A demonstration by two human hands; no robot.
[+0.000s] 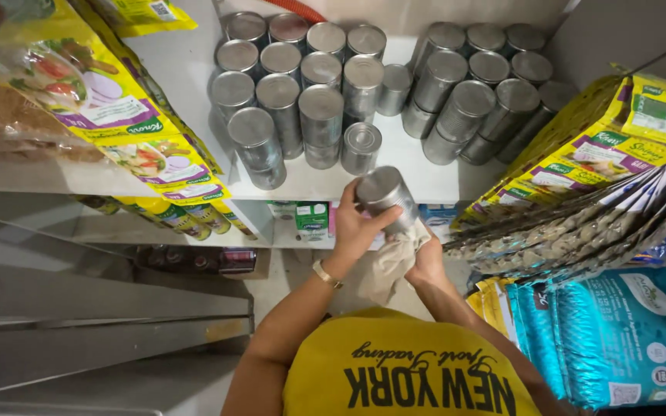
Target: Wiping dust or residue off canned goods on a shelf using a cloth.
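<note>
I hold a plain silver tin can (pixel 385 194) in front of a white shelf (pixel 418 181). My left hand (pixel 356 228) wraps around the can's left side. My right hand (pixel 428 260) is below the can, gripping a beige cloth (pixel 389 266) pressed against the can's lower side. Two groups of unlabelled silver cans stand stacked on the shelf: one group (pixel 302 85) at the left, another (pixel 479 85) at the right. A single can (pixel 361 146) stands just behind the one I hold.
Yellow food packets (pixel 140 131) lean along the shelf's left. Yellow and patterned pouches (pixel 580 192) fan out at the right, with teal bags (pixel 618 331) below. Lower shelves hold small cartons (pixel 310 219) and dark jars (pixel 202 260). Grey metal rails (pixel 102 316) run at lower left.
</note>
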